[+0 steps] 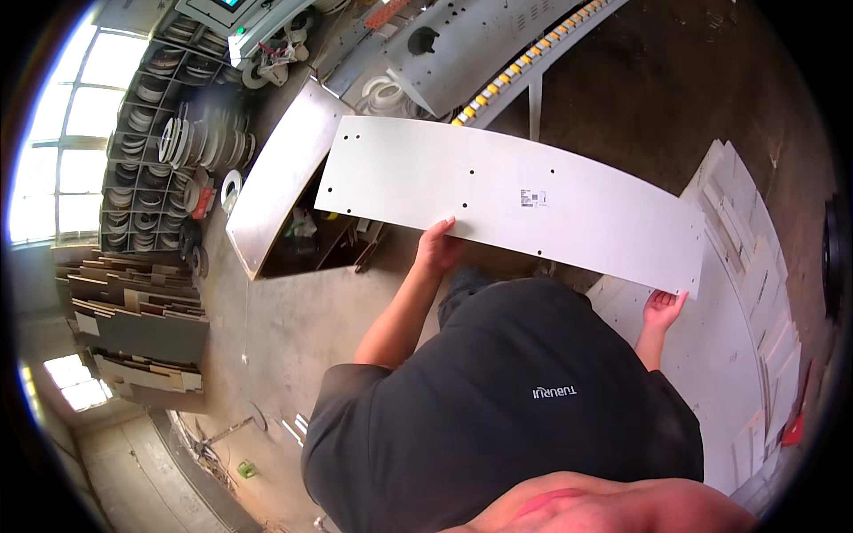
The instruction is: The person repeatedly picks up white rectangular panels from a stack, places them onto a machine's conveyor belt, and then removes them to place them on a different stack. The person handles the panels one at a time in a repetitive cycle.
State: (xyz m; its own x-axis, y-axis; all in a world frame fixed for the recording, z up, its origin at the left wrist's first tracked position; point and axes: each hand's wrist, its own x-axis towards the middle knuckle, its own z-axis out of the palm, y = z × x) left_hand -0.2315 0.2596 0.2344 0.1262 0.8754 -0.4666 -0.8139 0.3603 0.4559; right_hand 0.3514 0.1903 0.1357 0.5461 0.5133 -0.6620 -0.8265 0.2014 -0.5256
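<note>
white panel (506, 209): held up ahead of the torso | long axis: left to right, right end angled down and nearer the body | drilled, labelled face: toward the camera | left hand (438, 249): grasping near long edge, left of its middle | right hand (664, 309): grasping near right corner, beside stacked boards (730, 355)

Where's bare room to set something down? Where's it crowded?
Mostly bare: grey concrete floor between the pale-walled open bin and thin white strips; dark brown floor between the yellow-and-white roller rail and pale stacked boards; broad pale sheet below the right hand in view. Crowded: the bin's inside, the pale round coils at left.
</note>
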